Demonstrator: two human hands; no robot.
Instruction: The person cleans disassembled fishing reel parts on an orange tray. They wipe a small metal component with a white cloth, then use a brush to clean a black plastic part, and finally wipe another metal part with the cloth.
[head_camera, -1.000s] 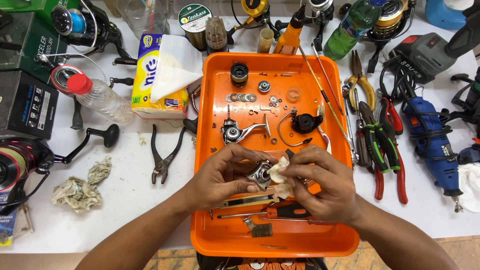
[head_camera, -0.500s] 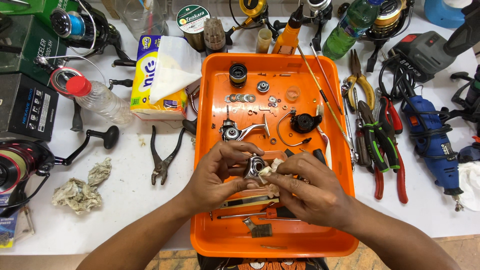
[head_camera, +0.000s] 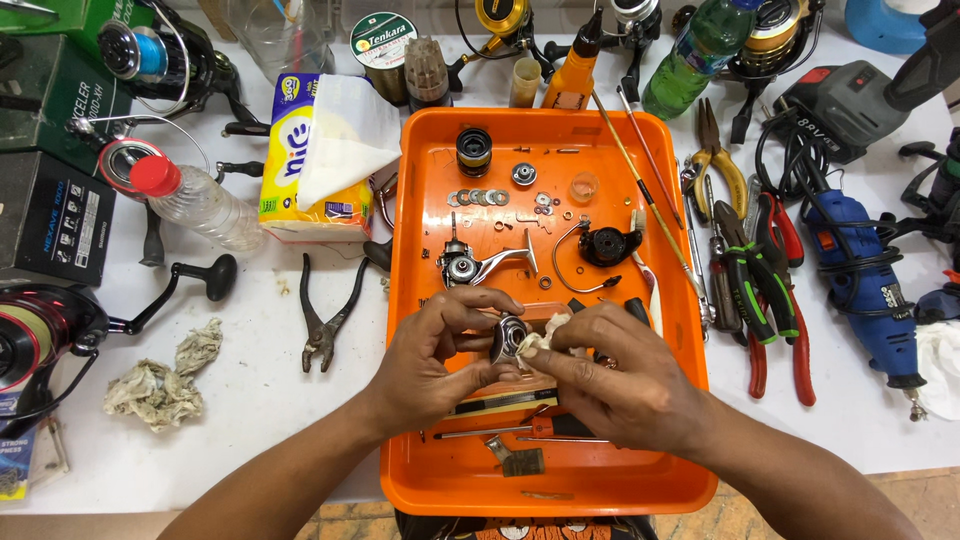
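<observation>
Landmark: orange tray (head_camera: 420, 300), middle of the white counter (head_camera: 250, 420).

Nearest, over the tray's front half: both hands meet. Left hand (head_camera: 435, 365) grips a small round metal reel part (head_camera: 508, 338), fingers clenched on it from the left w/ thumb on the near side. Right hand (head_camera: 610, 375) pinches a crumpled bit of white tissue (head_camera: 540, 340) against the part's right side, fingers closed on the tissue. The part sits held just above the tray, not resting on it.

Under the hands, at the tray's front: a thin screwdriver-like tool (head_camera: 500, 432) and a small brush (head_camera: 515, 460), lying flat.

Tray middle: a silver reel arm piece (head_camera: 480, 265) on the left, a black round reel piece (head_camera: 610, 245) w/ a wire loop on the right.

Tray back: a row of small washers (head_camera: 478, 198), a black spool (head_camera: 474, 150) at the back-left.

Left of tray: dark pliers (head_camera: 325, 315) just beside it, dirty rag (head_camera: 155, 380) further left, tissue pack (head_camera: 310, 160) near the back-left corner, clear bottle w/ red cap (head_camera: 195, 200) beyond it.

Right of tray: green-handled and red-handled pliers (head_camera: 760, 300) close by, blue rotary tool (head_camera: 860, 280) further right.

Behind tray: orange squeeze bottle (head_camera: 570, 70), green bottle (head_camera: 700, 55).
</observation>
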